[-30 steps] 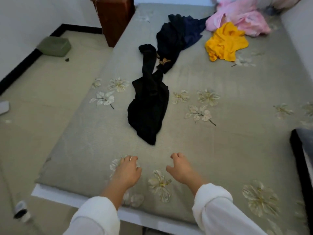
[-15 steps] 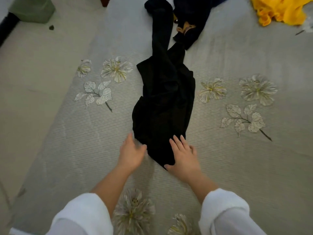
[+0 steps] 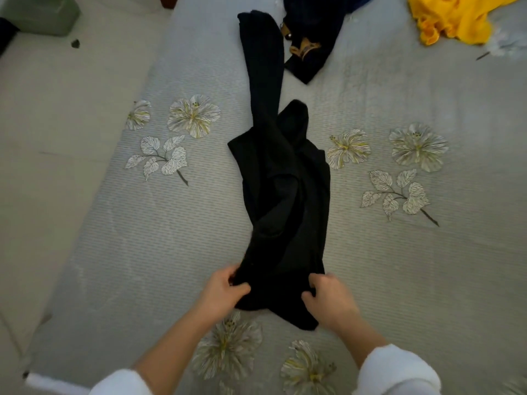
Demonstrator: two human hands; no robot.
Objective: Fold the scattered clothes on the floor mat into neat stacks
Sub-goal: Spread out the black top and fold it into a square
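Note:
A crumpled black garment (image 3: 285,189) lies lengthwise in the middle of the grey flowered mat (image 3: 399,266), one long part stretching away toward the top. My left hand (image 3: 224,292) grips its near left edge with curled fingers. My right hand (image 3: 330,302) grips the near right edge the same way. A dark navy garment (image 3: 310,32) lies just beyond the black one at the top. A yellow garment (image 3: 453,18) sits at the top right corner.
The mat's left edge runs diagonally beside pale floor (image 3: 42,166). A green box (image 3: 42,12) stands on the floor at the top left. A white strip borders the mat's near left corner (image 3: 54,384).
Both hands moved forward from bare mat to the black garment, touched its near end, and now grip it. The view has closed in on the garment.

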